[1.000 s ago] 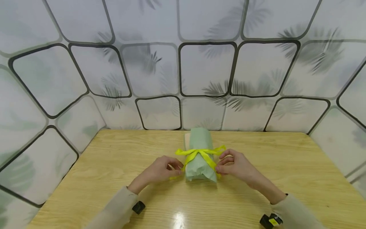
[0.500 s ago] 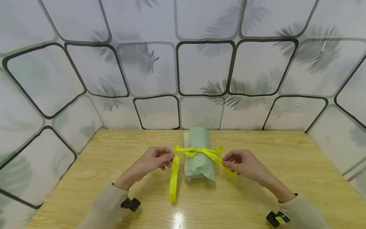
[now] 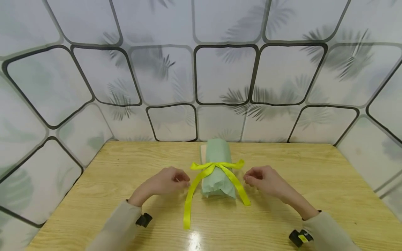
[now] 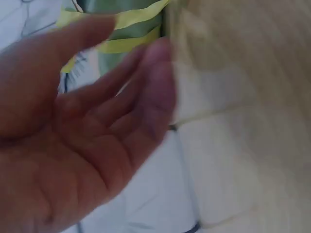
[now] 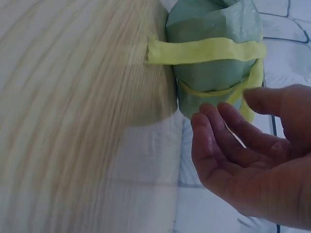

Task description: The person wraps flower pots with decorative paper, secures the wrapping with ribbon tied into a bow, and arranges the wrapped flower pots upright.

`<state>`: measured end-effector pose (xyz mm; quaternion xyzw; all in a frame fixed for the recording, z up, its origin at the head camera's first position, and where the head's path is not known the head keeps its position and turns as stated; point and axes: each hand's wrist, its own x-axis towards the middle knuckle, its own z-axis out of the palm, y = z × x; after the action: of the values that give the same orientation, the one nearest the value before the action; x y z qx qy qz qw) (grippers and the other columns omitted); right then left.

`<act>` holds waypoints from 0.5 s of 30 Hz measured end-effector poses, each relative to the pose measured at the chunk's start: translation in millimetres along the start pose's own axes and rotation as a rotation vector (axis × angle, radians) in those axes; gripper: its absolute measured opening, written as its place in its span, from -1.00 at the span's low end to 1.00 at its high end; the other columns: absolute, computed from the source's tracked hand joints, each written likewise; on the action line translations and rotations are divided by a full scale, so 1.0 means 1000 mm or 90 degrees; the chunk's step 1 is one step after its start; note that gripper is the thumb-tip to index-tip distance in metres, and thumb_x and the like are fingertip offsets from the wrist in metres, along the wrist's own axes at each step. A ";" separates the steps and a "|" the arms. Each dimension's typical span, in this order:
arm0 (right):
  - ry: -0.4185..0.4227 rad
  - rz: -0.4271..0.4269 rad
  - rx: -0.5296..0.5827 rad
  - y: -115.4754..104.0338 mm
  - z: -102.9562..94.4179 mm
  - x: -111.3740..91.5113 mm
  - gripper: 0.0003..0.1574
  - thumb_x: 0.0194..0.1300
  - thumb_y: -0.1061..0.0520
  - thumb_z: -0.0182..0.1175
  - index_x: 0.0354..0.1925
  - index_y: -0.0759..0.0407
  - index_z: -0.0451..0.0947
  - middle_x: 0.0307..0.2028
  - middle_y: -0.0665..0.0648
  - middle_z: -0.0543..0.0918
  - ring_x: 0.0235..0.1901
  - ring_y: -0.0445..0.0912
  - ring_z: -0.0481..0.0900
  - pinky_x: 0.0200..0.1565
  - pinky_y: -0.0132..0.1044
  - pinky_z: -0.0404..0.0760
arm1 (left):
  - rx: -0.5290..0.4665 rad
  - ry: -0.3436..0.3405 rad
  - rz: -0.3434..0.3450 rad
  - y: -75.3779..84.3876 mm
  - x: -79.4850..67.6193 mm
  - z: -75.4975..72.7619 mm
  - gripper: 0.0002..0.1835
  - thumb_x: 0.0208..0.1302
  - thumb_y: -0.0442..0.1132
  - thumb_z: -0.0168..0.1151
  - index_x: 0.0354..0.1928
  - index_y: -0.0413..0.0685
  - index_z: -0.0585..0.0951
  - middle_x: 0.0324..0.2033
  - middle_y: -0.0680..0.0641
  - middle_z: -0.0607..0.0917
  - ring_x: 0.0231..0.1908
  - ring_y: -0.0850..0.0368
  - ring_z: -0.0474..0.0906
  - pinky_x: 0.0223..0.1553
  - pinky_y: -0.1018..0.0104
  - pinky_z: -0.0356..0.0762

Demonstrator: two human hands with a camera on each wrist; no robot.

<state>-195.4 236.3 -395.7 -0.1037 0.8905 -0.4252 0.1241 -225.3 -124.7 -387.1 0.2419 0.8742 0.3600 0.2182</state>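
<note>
A package in pale green wrapping paper [image 3: 218,153] lies lengthwise on the table, its crumpled end toward me. Round its middle runs a yellow ribbon [image 3: 205,171], tied in a bow on top with short loops to either side. One long tail trails down to the left onto the table, the other down to the right. Just left of the left tail is my left hand [image 3: 168,181], fingers loosely bent and holding nothing. My right hand [image 3: 265,179] hovers right of the package, also holding nothing; in the right wrist view a gap shows between its thumb and fingers.
The wooden table [image 3: 132,157] reaches back to a wall [image 3: 226,76] with a rounded-grid and leaf pattern. Small black devices sit at both wrists, one at the left cuff [image 3: 144,220] and one at the right cuff [image 3: 300,238].
Half a second ago both hands pinched the ribbon and drew it outward to the sides. Now they have let go, and the tails hang down left and right of the package.
</note>
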 end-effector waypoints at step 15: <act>-0.057 0.090 0.171 -0.022 0.021 0.023 -0.27 0.53 -0.13 0.16 0.35 0.41 0.43 0.07 0.27 0.70 -0.13 -0.05 0.75 -0.11 -0.14 0.77 | -0.327 0.013 -0.129 0.016 0.037 0.023 -0.52 0.42 0.01 0.31 0.14 -0.24 0.58 -0.04 -0.13 0.70 -0.12 0.18 0.69 0.01 0.18 0.72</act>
<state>-209.2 200.6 -394.4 -0.0419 0.8244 -0.5255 0.2059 -237.6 -81.3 -397.8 0.0861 0.7761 0.5490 0.2982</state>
